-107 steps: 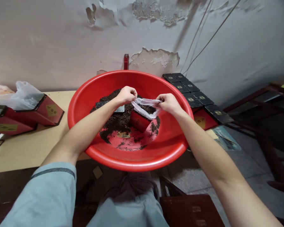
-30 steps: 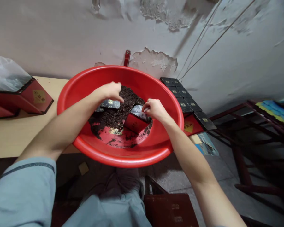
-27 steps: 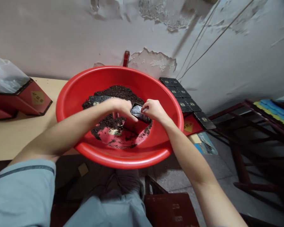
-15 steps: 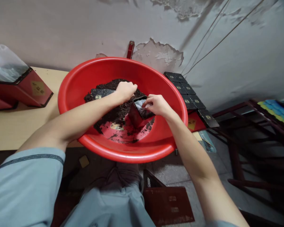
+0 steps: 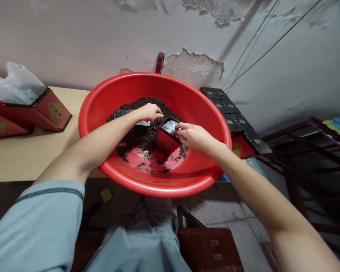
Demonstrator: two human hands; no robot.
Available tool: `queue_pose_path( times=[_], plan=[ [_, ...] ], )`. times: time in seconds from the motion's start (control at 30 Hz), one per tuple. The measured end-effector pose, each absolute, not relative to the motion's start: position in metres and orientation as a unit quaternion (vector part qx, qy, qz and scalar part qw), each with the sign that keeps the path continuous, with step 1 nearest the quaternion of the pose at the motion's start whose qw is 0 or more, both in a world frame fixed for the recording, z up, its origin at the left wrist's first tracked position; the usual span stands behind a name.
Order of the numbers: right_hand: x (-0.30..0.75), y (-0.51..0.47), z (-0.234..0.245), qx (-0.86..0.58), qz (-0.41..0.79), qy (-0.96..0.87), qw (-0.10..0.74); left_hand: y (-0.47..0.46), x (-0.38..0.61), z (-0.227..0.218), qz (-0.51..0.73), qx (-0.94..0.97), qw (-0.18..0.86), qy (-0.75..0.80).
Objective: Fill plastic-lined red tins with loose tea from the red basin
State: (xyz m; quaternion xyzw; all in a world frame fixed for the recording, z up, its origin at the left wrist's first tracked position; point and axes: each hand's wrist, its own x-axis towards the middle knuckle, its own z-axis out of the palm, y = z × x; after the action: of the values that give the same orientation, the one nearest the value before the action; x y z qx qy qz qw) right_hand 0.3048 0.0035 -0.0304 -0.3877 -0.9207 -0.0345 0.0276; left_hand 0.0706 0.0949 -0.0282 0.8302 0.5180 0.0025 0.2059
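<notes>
A red tin with a dark rim stands tilted in the big red basin, among dark crumbly loose material. Inside the tin's mouth shows a clear plastic bag, bunched up. My right hand is at the tin's right rim, its fingers pinched on the edge of the bag. Just behind the tin, over the dark heap, is my left hand with its fingers curled together; what they hold, if anything, is hidden. A dark lid lies on the heap, partly covered by my left forearm.
Red tins with a plastic bag sit on the pale table at left. Several black-lidded tins are grouped right of the basin. A wooden stool is below, dark furniture to the right.
My right hand has drawn back from inside the tin's mouth to its right rim, and the bag is gathered more tightly. My left hand has lowered slightly. The whole view has shifted a little.
</notes>
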Motion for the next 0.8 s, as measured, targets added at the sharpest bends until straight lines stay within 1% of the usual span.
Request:
queue_pose_path(
  times=[0.07, 0.1, 0.17, 0.23, 0.3, 0.37, 0.47, 0.57, 0.63, 0.7, 0.8],
  plan=[
    [0.306, -0.014, -0.030, -0.374, -0.095, -0.923, -0.007, 0.109, 0.053, -0.040, -0.038, 0.839, 0.105, 0.533],
    [0.307, -0.022, -0.032, -0.370, -0.115, -0.922, -0.015, 0.115, 0.046, -0.047, -0.069, 0.835, 0.081, 0.540],
    [0.309, -0.034, -0.037, -0.370, -0.136, -0.919, -0.019, 0.120, 0.035, -0.060, -0.131, 0.821, 0.073, 0.551],
    [0.312, -0.040, -0.044, -0.377, -0.135, -0.916, -0.014, 0.123, 0.029, -0.068, -0.167, 0.815, 0.065, 0.552],
    [0.318, -0.040, -0.050, -0.379, -0.112, -0.918, -0.004, 0.126, 0.027, -0.068, -0.174, 0.823, 0.048, 0.539],
    [0.324, -0.037, -0.055, -0.371, -0.081, -0.925, 0.007, 0.130, 0.026, -0.056, -0.155, 0.830, 0.040, 0.535],
    [0.332, -0.030, -0.059, -0.361, -0.061, -0.930, 0.029, 0.129, 0.034, -0.024, -0.066, 0.844, 0.046, 0.530],
    [0.333, -0.028, -0.060, -0.369, -0.069, -0.926, 0.033, 0.115, 0.054, 0.000, 0.028, 0.895, 0.090, 0.437],
    [0.330, -0.029, -0.059, -0.371, -0.074, -0.925, 0.024, 0.103, 0.072, 0.002, 0.040, 0.932, 0.132, 0.335],
    [0.328, -0.032, -0.057, -0.374, -0.077, -0.924, 0.019, 0.094, 0.088, -0.005, 0.024, 0.952, 0.164, 0.258],
    [0.333, -0.035, -0.054, -0.383, -0.052, -0.922, 0.038, 0.091, 0.102, -0.020, -0.001, 0.958, 0.182, 0.220]
  ],
)
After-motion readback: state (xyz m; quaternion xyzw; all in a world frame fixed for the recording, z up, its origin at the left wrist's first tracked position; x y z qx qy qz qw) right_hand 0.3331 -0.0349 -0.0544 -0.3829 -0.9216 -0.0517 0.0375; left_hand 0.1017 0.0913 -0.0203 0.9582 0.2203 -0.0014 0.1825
